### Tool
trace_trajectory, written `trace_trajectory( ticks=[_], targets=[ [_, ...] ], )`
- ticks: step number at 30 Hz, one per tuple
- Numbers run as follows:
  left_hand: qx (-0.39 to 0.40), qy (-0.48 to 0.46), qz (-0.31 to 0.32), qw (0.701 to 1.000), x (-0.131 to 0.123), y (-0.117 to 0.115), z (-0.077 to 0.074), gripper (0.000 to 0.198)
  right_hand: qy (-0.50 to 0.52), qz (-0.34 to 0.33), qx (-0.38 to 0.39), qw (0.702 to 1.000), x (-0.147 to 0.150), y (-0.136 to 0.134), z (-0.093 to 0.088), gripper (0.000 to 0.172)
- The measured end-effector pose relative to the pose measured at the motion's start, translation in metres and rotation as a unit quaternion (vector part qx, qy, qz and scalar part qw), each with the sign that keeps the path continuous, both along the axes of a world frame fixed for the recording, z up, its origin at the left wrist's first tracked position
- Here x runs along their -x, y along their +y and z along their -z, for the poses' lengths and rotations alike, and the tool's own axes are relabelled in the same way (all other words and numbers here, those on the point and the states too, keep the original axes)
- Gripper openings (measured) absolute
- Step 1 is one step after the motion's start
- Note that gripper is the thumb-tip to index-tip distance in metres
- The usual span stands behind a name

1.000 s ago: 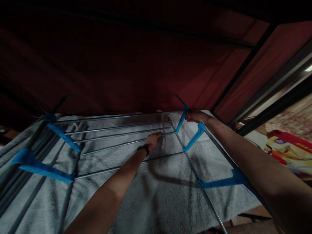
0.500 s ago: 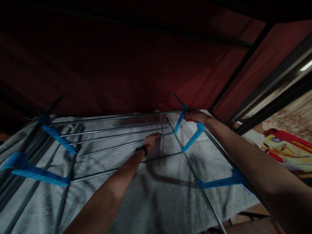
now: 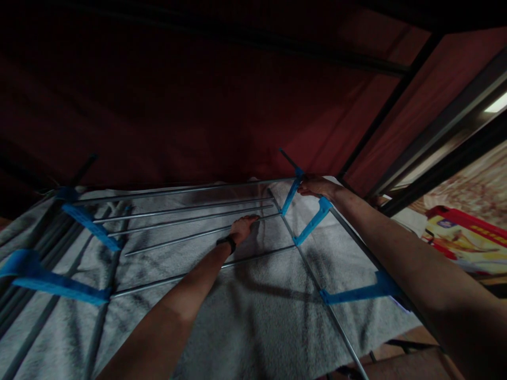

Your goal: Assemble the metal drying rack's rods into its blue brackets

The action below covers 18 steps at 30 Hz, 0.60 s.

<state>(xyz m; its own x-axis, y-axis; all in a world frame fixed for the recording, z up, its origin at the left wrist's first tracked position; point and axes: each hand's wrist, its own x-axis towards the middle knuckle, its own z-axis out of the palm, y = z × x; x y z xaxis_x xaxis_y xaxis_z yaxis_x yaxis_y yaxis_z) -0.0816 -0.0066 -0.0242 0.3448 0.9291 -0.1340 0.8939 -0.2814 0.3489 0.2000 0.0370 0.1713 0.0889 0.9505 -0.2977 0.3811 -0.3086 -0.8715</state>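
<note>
A thin metal rod (image 3: 178, 239) lies in my left hand (image 3: 242, 228), whose fingers are closed round it near its right part. The rod's right end meets a blue plastic bracket (image 3: 291, 196) on the rack frame; its left end lies free of the left-hand blue bracket (image 3: 92, 227). My right hand (image 3: 315, 186) grips the upper end of the right bracket, its fingertips partly hidden behind the plastic. Two more rods run from the left bracket and stop short of the right one. A black band circles my left wrist.
A grey towel-like cloth (image 3: 245, 327) lies under the frame. More blue brackets (image 3: 312, 221) and a bundle of grey tubes (image 3: 51, 248) are around it. Dark red fabric (image 3: 178, 121) hangs behind on a dark frame. A red and yellow box (image 3: 467, 237) stands at right.
The camera view has shifted very slightly. Both hands keep their holds, and the rod looks unmoved against the bracket.
</note>
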Motion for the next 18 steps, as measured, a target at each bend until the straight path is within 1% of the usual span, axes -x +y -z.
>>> trace_trajectory(
  ticks=[8, 14, 18],
  targets=[
    [-0.008, -0.012, -0.004, 1.0, 0.0039, -0.0004, 0.0033, 0.063, -0.005, -0.004, -0.006, 1.0, -0.0003, 0.0004, 0.0003, 0.03],
    [-0.013, -0.024, -0.001, 1.0, 0.0007, -0.0003, 0.0003, 0.067, 0.002, -0.016, -0.008, 1.0, -0.0038, 0.0042, 0.0043, 0.028],
    [-0.003, -0.018, -0.005, 1.0, 0.0002, 0.0037, 0.0024, 0.067, 0.007, -0.016, -0.008, 1.0, -0.005, 0.0061, 0.0062, 0.029]
  ],
)
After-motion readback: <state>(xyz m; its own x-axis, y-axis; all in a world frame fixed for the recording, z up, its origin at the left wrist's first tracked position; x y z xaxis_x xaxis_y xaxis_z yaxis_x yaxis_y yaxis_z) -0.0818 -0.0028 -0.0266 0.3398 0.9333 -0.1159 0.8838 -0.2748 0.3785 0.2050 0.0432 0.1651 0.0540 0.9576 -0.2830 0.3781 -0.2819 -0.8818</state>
